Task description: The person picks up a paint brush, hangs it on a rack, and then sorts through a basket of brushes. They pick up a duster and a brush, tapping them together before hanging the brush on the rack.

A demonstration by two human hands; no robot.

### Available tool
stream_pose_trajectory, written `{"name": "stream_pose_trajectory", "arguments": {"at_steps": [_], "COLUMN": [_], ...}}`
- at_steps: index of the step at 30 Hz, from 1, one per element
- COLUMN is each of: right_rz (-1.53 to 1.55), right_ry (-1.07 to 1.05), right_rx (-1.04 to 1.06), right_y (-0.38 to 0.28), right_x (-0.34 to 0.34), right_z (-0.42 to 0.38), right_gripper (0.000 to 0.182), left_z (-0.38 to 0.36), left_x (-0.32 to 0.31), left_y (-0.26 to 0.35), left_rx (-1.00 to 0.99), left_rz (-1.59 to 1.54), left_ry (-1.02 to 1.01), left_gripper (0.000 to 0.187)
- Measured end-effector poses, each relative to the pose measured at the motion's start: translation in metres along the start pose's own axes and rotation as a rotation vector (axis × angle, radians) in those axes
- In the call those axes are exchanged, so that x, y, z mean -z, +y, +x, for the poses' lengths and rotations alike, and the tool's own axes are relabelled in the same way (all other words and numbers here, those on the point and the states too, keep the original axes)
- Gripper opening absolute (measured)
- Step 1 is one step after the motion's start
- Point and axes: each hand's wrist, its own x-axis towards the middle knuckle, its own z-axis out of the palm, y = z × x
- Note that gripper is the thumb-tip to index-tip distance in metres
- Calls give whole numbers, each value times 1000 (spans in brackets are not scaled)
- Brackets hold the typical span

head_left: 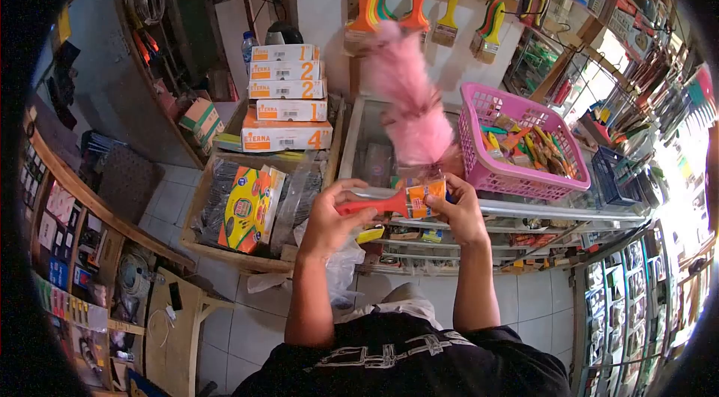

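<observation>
A paint brush with a red handle (378, 206) lies level between my two hands, its head wrapped in an orange and white label (425, 198). My left hand (335, 219) is closed round the handle end. At the labelled head, my right hand (463, 211) grips with thumb and fingers. Just beyond the brush, a fluffy pink duster (421, 127) stands over the glass counter, its upper part blurred. What holds the duster up is hidden.
A pink basket (524, 176) of colourful handled tools sits on the counter at right. Stacked Eterna boxes (288, 114) and a wooden tray (225, 256) with a yellow box are at left. Brushes (447, 21) hang on wall hooks. A glass counter edge (539, 210) runs below the basket.
</observation>
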Motion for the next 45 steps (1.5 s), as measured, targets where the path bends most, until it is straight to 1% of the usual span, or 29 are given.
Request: {"name": "stream_pose_trajectory", "arguments": {"at_steps": [1,3,4,7,8,11,12,15,16,18,19,20,22,24,25,27,28,29,33,36,37,38,39,40,41,42,43,44,45], "right_rz": [24,42,33,57,108,211,236,56,-39,-229,-338,-446,-653,-742,-786,-801,-817,-831,-819,-655,-712,-768,-823,-810,-785,-760,-736,-722,-717], "right_ry": [29,5,-14,-59,-33,21,32,-26,-78,-184,-175,-165,-92,-222,-287,-148,-43,61,-174,61,-9,-79,-150,-66,-25,14,51,-88,-79], "right_rx": [-53,2,28,-3,-8,3,10,-7,42,139,167,192,165,306,378,322,282,244,282,229,256,281,303,331,251,173,96,184,180], "right_y": [1,4,10,15,15,27,30,19,22,32,30,26,4,-7,-10,-8,-17,-22,-26,-9,-11,-17,-20,-10,-9,-10,-11,-10,-13], "right_x": [-4,-18,-25,-40,-48,-61,-63,-57,-49,-27,-20,-13,-14,-8,-4,-5,-16,-22,-17,-24,-23,-22,-22,-20,-22,-24,-24,-17,-18], "right_z": [-1,-4,-5,-6,-7,-8,-7,-9,-7,-1,-2,-5,-12,-14,-14,-11,-11,-11,-6,-5,-5,-6,-8,-7,-9,-11,-12,-13,-14], "right_gripper": [36,31,32,34,33,30,29,23,23,26,28,30,37,37,38,35,35,34,37,35,35,35,35,36,35,35,35,35,35], "left_z": [3,13,16,21,20,10,9,13,13,14,15,17,14,8,6,7,10,12,10,7,7,12,12,12,12,8,10,14,15], "left_x": [-1,-4,-10,-26,-31,-38,-41,-37,-37,-27,-18,-1,5,15,22,34,24,21,25,23,18,14,12,10,9,8,9,11,8], "left_y": [-7,-23,-20,-22,-21,-11,-19,-26,-22,-24,-29,-56,-37,-33,-37,-46,-36,-19,-26,-13,-5,-12,-13,-12,-11,-3,-15,-34,-34], "left_rx": [-54,-167,-95,-213,-207,-98,-125,-144,-165,-262,-309,-214,-288,-295,-279,-245,-250,-284,-299,-243,-208,-351,-334,-318,-305,-203,-272,-341,-410], "left_rz": [-114,-343,-406,-400,-423,-228,-255,-272,-366,-362,-358,-314,-274,-258,-134,117,-227,-144,-230,-231,-224,-171,-157,-143,-129,-119,-120,-121,-119], "left_ry": [77,228,286,222,138,-132,-120,-57,-23,33,63,99,109,103,154,255,252,242,246,210,193,256,249,242,236,219,251,285,318], "left_gripper": [48,52,57,54,60,72,76,79,79,78,77,73,69,58,57,56,52,51,53,55,55,56,57,57,58,57,56,55,54]}}
